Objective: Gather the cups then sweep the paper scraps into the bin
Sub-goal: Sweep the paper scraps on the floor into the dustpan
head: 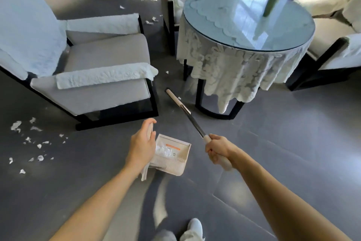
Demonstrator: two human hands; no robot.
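Grip: left hand (141,147) curled round upright handle of dustpan (175,160), few scraps already in pan. Then right hand (217,150) clamped on broom pole (187,113), long axis running far-left toward bench (234,16). Nearest paper scraps (29,143) on floor (78,172), left of dustpan, near side of armchair (88,65); left hand closer. More scraps far, behind armchair. Bin not in view.

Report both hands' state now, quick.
Left hand: closed, gripping the dustpan by its handle.
Right hand: closed, gripping the broom pole.
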